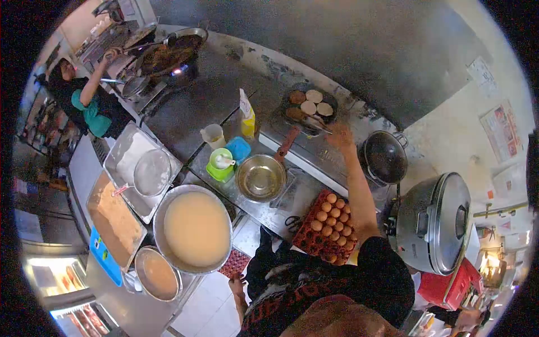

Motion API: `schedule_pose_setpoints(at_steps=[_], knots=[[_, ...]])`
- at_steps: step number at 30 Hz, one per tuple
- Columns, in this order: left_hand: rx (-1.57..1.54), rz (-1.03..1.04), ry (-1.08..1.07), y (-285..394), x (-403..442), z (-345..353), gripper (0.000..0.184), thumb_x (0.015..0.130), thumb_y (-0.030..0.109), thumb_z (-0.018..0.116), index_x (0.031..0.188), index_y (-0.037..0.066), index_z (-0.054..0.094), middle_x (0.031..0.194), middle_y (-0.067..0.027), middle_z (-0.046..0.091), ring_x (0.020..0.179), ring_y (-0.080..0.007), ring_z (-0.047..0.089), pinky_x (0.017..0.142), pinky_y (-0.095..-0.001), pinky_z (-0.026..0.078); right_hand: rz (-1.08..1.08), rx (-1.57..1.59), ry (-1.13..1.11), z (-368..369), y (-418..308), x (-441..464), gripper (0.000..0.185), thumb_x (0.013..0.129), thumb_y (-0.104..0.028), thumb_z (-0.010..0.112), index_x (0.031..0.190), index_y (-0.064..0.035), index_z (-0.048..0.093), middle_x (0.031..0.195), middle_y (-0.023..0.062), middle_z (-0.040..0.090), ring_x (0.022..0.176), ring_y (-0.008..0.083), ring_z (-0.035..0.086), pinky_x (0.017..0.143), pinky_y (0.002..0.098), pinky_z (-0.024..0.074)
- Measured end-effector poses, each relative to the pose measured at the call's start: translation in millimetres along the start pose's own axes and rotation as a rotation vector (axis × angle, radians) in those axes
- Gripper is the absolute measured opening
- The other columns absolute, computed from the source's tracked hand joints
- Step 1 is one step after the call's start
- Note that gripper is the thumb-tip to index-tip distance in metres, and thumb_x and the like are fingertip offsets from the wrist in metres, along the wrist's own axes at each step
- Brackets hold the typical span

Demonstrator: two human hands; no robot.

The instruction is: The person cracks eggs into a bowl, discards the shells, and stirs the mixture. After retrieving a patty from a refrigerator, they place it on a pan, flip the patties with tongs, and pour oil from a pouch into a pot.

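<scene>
My right hand [339, 136] is closed around the handle of a metal spatula [316, 123], whose far end reaches into a dark frying pan [306, 132]. Several round flat cakes lie in the pan; some are pale, like the pale cake [308, 108], others brown, like the browned cake [297, 97]. The pan's reddish-brown handle [287, 143] points toward me. Down beside my body hangs my left hand [237, 285], small in view, its fingers loosely apart with nothing visible in them. Close by it is a red lattice tray [234, 263].
A steel bowl [261, 178], egg tray [324, 227], black wok [385, 157] and large lidded cooker [432, 222] surround the work area. Left are a basin of pale batter [193, 229] and a flour tray [126, 149]. A co-worker [84, 101] handles a wok at far left.
</scene>
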State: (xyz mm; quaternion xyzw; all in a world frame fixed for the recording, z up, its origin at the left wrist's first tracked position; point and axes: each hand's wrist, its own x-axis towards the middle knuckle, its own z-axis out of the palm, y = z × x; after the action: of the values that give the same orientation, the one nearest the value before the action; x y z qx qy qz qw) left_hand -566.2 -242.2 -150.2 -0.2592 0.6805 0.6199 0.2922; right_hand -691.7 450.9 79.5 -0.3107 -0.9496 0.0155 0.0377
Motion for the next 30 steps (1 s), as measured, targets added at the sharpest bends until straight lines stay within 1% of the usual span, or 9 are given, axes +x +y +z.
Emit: schedule_pose_setpoints(at_steps=[3,8,11,17,20,23,26,29,30], knots=[[0.024,-0.002,0.044,18.7,-5.8,6.7,0.047,0.091,0.045,0.055,0.096,-0.002,0.059,0.082,-0.0104,0.065,0.062,-0.0165,0.062,0.047,-0.0254,0.046,-0.113,-0.179,0.189,71.1,36.1,16.4,0.04,0.079,-0.036,0.063,0.111,-0.0131,0.065,0.109,0.0149,0.063,0.104,0.033,0.06,0.088,0.0456,0.0489],[-0.026,-0.061,-0.026,1.6,21.6,-9.4,0.038,0.092,0.033,0.054,0.101,-0.003,0.056,0.082,-0.012,0.065,0.063,-0.0201,0.064,0.047,-0.0292,0.049,0.121,0.088,0.018,-21.6,-29.9,39.8,0.033,0.079,-0.03,0.057,0.103,-0.0072,0.065,0.104,0.0153,0.064,0.096,0.035,0.062,0.078,0.0431,0.0528],[0.043,-0.054,-0.059,15.9,12.6,-7.4,0.037,0.092,0.031,0.055,0.106,-0.003,0.056,0.082,-0.0114,0.065,0.062,-0.0207,0.064,0.047,-0.0302,0.05,0.111,0.108,0.316,70.3,-12.2,68.7,0.028,0.079,-0.027,0.055,0.095,-0.0064,0.065,0.101,0.017,0.065,0.094,0.0341,0.064,0.076,0.0457,0.0523],[0.009,-0.113,0.05,-8.5,19.5,-19.7,0.035,0.094,0.032,0.05,0.105,0.0,0.057,0.083,-0.011,0.066,0.063,-0.0219,0.064,0.049,-0.0318,0.049,0.335,0.184,0.054,10.5,-6.7,24.3,0.025,0.077,-0.026,0.059,0.093,-0.0078,0.064,0.093,0.0166,0.066,0.085,0.035,0.064,0.068,0.0477,0.0517],[-0.087,-0.128,-0.04,-55.3,44.4,-38.6,0.036,0.093,0.031,0.049,0.106,-0.001,0.057,0.083,-0.0128,0.067,0.065,-0.0218,0.064,0.05,-0.0316,0.049,0.233,0.134,0.545,58.0,15.9,-4.1,0.025,0.076,-0.025,0.059,0.092,-0.0074,0.065,0.091,0.0173,0.065,0.082,0.0371,0.063,0.069,0.0486,0.0518],[-0.017,0.021,-0.145,-31.7,23.5,-29.7,0.031,0.091,0.027,0.05,0.1,-0.001,0.06,0.084,-0.0133,0.067,0.07,-0.0196,0.064,0.052,-0.0304,0.05,0.321,-0.024,0.445,54.0,13.3,0.3,0.024,0.074,-0.024,0.06,0.09,-0.0073,0.066,0.088,0.0174,0.066,0.078,0.0382,0.063,0.071,0.0478,0.0524],[-0.022,0.033,-0.132,3.7,12.2,-4.6,0.029,0.091,0.027,0.053,0.095,-0.001,0.061,0.085,-0.0108,0.067,0.07,-0.0188,0.063,0.055,-0.0302,0.05,0.361,0.207,0.401,84.7,39.7,36.7,0.03,0.073,-0.027,0.062,0.097,-0.0091,0.065,0.095,0.0149,0.066,0.083,0.0367,0.062,0.071,0.0472,0.0527],[0.07,0.188,-0.223,19.4,6.9,-12.2,0.027,0.093,0.028,0.054,0.096,0.002,0.062,0.081,-0.0061,0.065,0.067,-0.0165,0.061,0.056,-0.0281,0.049,0.125,-0.037,0.624,110.7,45.7,53.2,0.032,0.078,-0.031,0.061,0.103,-0.0109,0.066,0.108,0.0152,0.064,0.096,0.0358,0.061,0.079,0.0478,0.0517],[0.125,0.135,-0.209,29.3,2.9,-6.1,0.025,0.093,0.026,0.054,0.095,0.003,0.062,0.08,-0.0053,0.064,0.067,-0.0158,0.06,0.055,-0.0278,0.048,0.207,0.026,0.471,93.6,38.5,53.3,0.033,0.079,-0.032,0.061,0.104,-0.0111,0.066,0.11,0.0155,0.064,0.098,0.0356,0.061,0.081,0.0478,0.051]])
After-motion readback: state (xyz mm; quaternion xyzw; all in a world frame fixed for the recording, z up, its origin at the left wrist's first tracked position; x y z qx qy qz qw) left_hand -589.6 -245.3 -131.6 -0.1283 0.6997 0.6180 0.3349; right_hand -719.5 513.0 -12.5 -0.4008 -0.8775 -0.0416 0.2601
